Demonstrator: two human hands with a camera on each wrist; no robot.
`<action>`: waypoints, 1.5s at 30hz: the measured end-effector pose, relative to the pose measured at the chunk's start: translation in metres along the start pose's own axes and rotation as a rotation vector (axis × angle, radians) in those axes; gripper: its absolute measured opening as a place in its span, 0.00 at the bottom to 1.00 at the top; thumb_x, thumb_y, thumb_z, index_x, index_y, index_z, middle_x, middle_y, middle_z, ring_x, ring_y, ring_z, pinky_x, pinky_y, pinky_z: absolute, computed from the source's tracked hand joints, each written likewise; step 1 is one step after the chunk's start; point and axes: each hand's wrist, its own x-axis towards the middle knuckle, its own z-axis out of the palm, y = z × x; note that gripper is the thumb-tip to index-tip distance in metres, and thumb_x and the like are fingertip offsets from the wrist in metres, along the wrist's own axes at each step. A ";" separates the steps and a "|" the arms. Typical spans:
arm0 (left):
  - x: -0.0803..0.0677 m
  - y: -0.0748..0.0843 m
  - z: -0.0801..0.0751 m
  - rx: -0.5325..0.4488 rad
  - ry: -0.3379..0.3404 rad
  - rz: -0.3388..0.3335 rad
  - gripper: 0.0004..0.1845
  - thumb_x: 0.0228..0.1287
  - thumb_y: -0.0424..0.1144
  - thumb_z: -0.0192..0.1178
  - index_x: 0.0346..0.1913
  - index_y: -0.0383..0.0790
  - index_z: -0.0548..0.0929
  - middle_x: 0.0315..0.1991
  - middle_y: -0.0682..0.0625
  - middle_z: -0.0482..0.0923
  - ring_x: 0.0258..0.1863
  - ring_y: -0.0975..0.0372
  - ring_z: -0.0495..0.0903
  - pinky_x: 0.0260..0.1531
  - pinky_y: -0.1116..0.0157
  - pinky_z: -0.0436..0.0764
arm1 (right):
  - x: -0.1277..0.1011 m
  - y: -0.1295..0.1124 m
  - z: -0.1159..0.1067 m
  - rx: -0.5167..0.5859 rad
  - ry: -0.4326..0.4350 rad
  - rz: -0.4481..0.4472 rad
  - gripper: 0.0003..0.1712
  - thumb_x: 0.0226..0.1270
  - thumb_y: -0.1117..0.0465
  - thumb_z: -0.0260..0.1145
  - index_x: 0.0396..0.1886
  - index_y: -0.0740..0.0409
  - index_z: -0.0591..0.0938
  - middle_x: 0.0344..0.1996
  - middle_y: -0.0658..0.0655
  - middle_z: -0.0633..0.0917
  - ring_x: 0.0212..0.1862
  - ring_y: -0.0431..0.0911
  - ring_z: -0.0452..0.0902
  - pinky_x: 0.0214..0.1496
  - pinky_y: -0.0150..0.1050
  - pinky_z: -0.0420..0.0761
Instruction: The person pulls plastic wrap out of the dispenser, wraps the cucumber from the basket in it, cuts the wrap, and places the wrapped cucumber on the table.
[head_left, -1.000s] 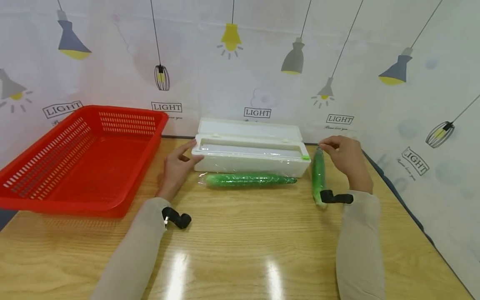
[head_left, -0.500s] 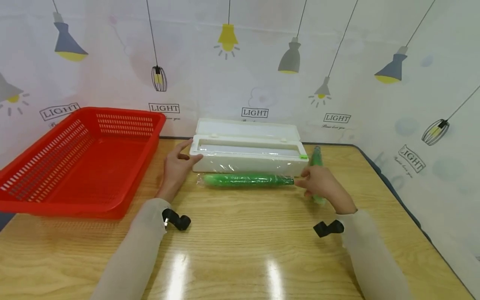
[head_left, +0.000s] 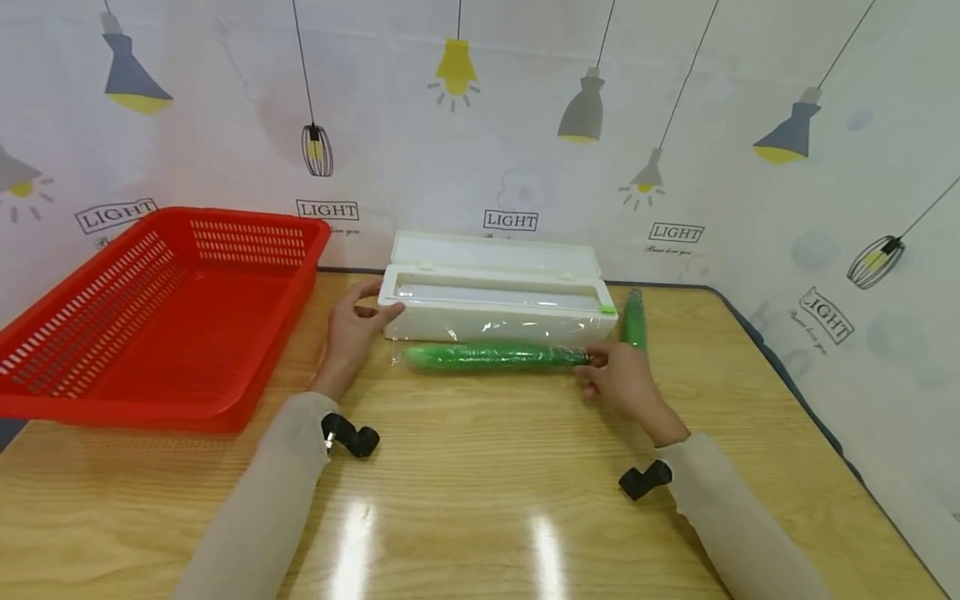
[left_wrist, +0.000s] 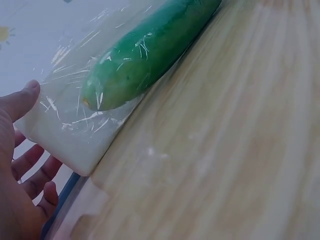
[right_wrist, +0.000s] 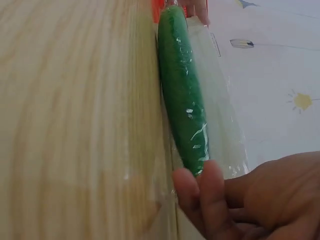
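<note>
A white cling film box (head_left: pixel 498 323) with its lid raised stands against the back wall. Clear cling film (left_wrist: pixel 65 105) comes down its front and covers a green cucumber (head_left: pixel 487 357), which lies lengthwise along the box's foot. My left hand (head_left: pixel 352 329) grips the box's left end, thumb at the front and the other fingers behind. At the cucumber's dark right end, my right hand (head_left: pixel 622 379) has its curled fingertips (right_wrist: pixel 212 175) on the tip. A second cucumber (head_left: pixel 634 321) lies right of the box, pointing toward the wall, its near part hidden by the right hand.
A large red plastic basket (head_left: pixel 232 408) occupies the left of the wooden table (head_left: pixel 450 483). Behind the table hangs a white wall covering (head_left: pixel 420 167) printed with lamps. The table's right edge (head_left: pixel 795 383) runs along it.
The right hand has left the far tip of the right-hand cucumber and moved left and nearer to the end of the cucumber under the film. The left hand keeps its hold on the box.
</note>
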 end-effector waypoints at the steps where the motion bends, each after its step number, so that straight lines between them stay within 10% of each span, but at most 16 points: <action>1: 0.000 0.000 0.000 -0.003 -0.001 -0.004 0.31 0.55 0.49 0.70 0.62 0.45 0.75 0.56 0.47 0.73 0.40 0.54 0.73 0.35 0.68 0.73 | 0.000 0.000 0.001 -0.001 0.007 0.004 0.16 0.65 0.69 0.64 0.50 0.75 0.78 0.33 0.66 0.83 0.22 0.47 0.83 0.26 0.34 0.79; 17: 0.001 0.001 -0.006 -0.020 -0.074 -0.050 0.33 0.57 0.50 0.69 0.64 0.46 0.72 0.56 0.45 0.72 0.45 0.52 0.74 0.42 0.63 0.74 | -0.016 0.010 -0.004 -0.062 -0.186 -0.254 0.09 0.67 0.64 0.64 0.42 0.65 0.83 0.24 0.49 0.86 0.25 0.41 0.83 0.32 0.33 0.80; 30: -0.018 -0.004 -0.031 0.028 -0.281 -0.111 0.40 0.65 0.44 0.63 0.74 0.41 0.53 0.61 0.37 0.66 0.54 0.45 0.70 0.52 0.50 0.71 | -0.036 0.010 -0.010 0.122 -0.354 -0.208 0.06 0.65 0.68 0.64 0.38 0.68 0.83 0.27 0.57 0.84 0.27 0.47 0.83 0.30 0.38 0.82; 37: -0.023 0.004 -0.019 -0.083 -0.218 -0.215 0.41 0.64 0.35 0.62 0.74 0.38 0.49 0.57 0.36 0.69 0.45 0.53 0.73 0.33 0.66 0.72 | -0.043 0.005 -0.011 0.108 -0.403 -0.222 0.08 0.67 0.65 0.63 0.39 0.67 0.83 0.26 0.55 0.83 0.26 0.47 0.83 0.29 0.39 0.82; 45: -0.027 0.008 -0.017 -0.114 -0.098 -0.271 0.49 0.59 0.38 0.68 0.75 0.41 0.45 0.55 0.37 0.69 0.39 0.57 0.73 0.41 0.63 0.72 | -0.043 0.008 -0.011 0.076 -0.410 -0.271 0.05 0.68 0.64 0.62 0.36 0.62 0.83 0.25 0.54 0.83 0.25 0.45 0.81 0.28 0.39 0.82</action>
